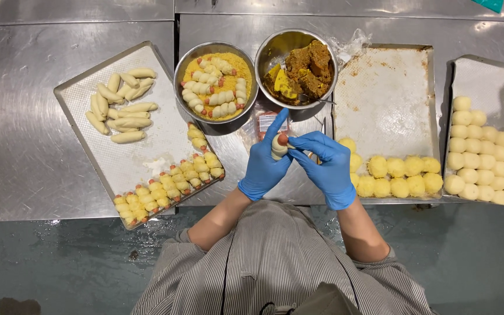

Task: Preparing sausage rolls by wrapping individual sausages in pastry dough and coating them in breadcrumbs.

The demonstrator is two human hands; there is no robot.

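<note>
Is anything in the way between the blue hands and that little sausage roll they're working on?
No. The left hand already holds the dough-wrapped sausage, and the right hand touches it with its fingertips. Nothing visible sits between them.

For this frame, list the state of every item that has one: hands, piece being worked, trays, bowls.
left hand: gloved, gripping the dough-wrapped sausage
right hand: gloved, fingertips on the same piece
dough-wrapped sausage: upright, red tip exposed
left tray: plain rolls at top, crumbed rolls along lower edge
crumb bowl: rolls lying in yellow crumbs
filling bowl: partly full, brown filling
middle tray: crumbed balls along near edge
right tray: pale balls in rows
</note>
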